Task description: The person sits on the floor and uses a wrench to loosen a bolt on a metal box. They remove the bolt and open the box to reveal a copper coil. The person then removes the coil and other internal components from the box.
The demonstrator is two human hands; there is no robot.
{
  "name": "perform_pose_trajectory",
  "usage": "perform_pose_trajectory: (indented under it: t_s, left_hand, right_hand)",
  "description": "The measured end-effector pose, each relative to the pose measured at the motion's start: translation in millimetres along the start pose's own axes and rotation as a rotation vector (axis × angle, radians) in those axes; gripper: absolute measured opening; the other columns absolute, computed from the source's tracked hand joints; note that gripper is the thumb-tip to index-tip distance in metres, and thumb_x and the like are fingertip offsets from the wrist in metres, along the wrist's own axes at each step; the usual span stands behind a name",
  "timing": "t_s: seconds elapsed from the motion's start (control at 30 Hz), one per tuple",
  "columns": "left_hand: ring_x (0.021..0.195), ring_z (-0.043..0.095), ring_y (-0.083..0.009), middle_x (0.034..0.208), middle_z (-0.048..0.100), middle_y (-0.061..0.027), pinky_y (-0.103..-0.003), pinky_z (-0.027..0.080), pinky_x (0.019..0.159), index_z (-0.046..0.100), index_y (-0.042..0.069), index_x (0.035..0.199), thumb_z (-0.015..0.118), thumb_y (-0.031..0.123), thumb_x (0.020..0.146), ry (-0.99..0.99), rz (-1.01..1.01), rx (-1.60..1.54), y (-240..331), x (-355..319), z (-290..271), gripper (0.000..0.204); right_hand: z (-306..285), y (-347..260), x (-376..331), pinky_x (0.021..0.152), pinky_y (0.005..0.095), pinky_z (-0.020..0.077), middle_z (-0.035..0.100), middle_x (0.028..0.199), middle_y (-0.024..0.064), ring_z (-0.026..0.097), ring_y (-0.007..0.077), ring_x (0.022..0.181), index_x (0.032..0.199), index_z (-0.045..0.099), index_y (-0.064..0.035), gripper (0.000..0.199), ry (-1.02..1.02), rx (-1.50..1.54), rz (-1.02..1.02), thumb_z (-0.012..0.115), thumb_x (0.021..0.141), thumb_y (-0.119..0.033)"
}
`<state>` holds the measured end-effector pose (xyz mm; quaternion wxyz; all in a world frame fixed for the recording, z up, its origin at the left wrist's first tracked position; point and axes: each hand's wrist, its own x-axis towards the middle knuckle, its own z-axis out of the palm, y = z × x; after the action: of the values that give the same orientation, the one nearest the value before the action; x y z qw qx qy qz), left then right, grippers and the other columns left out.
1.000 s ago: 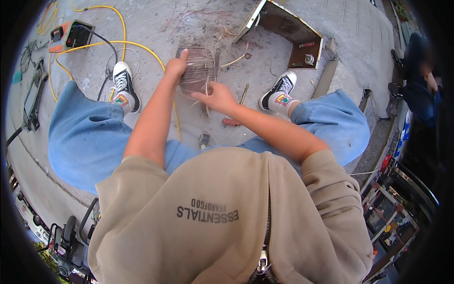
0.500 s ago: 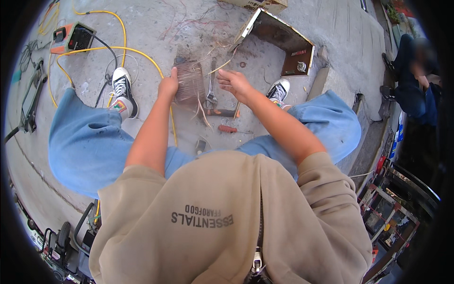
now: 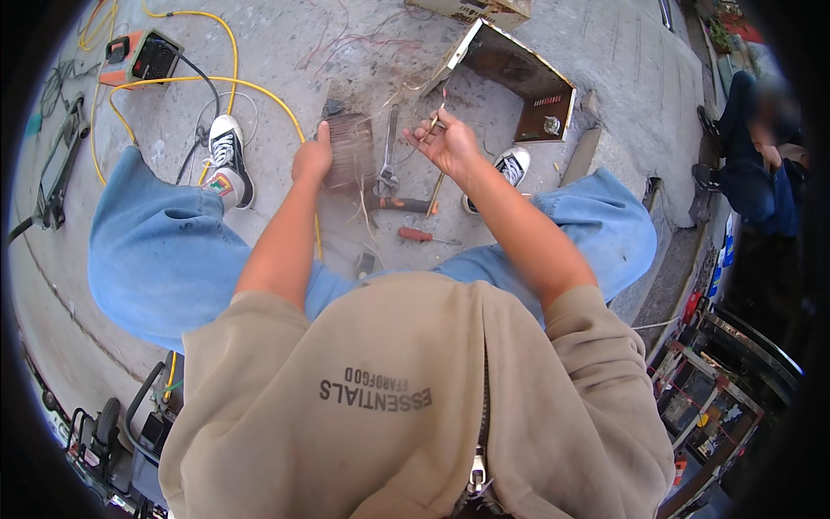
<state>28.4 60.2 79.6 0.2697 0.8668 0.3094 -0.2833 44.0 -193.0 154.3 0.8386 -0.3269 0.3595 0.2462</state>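
My left hand (image 3: 312, 157) grips the left side of a reddish-brown ribbed block (image 3: 350, 154), perhaps a wound coil, with loose wires trailing from it. Motion smears the block a little. To its right, my right hand (image 3: 451, 147) is closed in a pinch on a thin pale wire (image 3: 434, 124), palm partly turned up. An adjustable wrench (image 3: 388, 154) lies on the ground between my hands. Below it is a tool with a dark and orange handle (image 3: 403, 204), probably a hammer. A red-handled screwdriver (image 3: 417, 234) lies closer to me.
An open rusty metal casing (image 3: 545, 82) stands at the far right, near another metal panel (image 3: 475, 9). An orange machine (image 3: 138, 57) sits far left with a yellow cable (image 3: 232, 82) looping across the concrete. Another person (image 3: 752, 156) is at the right edge.
My right hand has risen slightly and moved right, its fingers now curled round the wire and the palm turned up more. My left hand keeps its grip on the block, which has shifted slightly.
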Motion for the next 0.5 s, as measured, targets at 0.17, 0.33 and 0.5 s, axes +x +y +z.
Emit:
perform_pose_trajectory:
  t_s: [0.17, 0.33, 0.5]
  left_hand:
    - [0.117, 0.054, -0.0430, 0.119, 0.058, -0.0315, -0.046, 0.041, 0.099, 0.063, -0.009, 0.112, 0.023, 0.070, 0.091, 0.014, 0.001, -0.049, -11, 9, 5, 0.090]
    - [0.114, 0.057, -0.0397, 0.117, 0.059, -0.0320, -0.041, 0.044, 0.095, 0.062, -0.014, 0.110, 0.045, 0.082, 0.076, -0.146, 0.016, -0.210, -27, 29, 14, 0.103]
    - [0.110, 0.060, -0.0362, 0.114, 0.062, -0.0296, -0.038, 0.045, 0.093, 0.061, -0.015, 0.111, 0.055, 0.082, 0.070, -0.333, -0.061, -0.365, -36, 33, 18, 0.105]
  right_hand:
    - [-34, -41, 17, 0.066, 0.0358, 0.0570, 0.046, 0.071, 0.0025, 0.045, 0.0147, 0.055, 0.093, 0.053, -0.0007, 0.023, 0.273, -0.439, -0.254, 0.041, 0.101, -0.019]
    - [-103, -60, 41, 0.079, 0.0424, 0.0503, 0.064, 0.086, 0.0185, 0.061, 0.0302, 0.083, 0.097, 0.066, 0.0010, 0.023, 0.842, -1.819, -0.793, 0.062, 0.084, -0.018]
    - [-35, -21, 40, 0.089, 0.0393, 0.0466, 0.062, 0.112, 0.0231, 0.059, 0.0338, 0.100, 0.110, 0.063, 0.0014, 0.037, 0.048, -1.816, -0.532, 0.066, 0.082, -0.022]
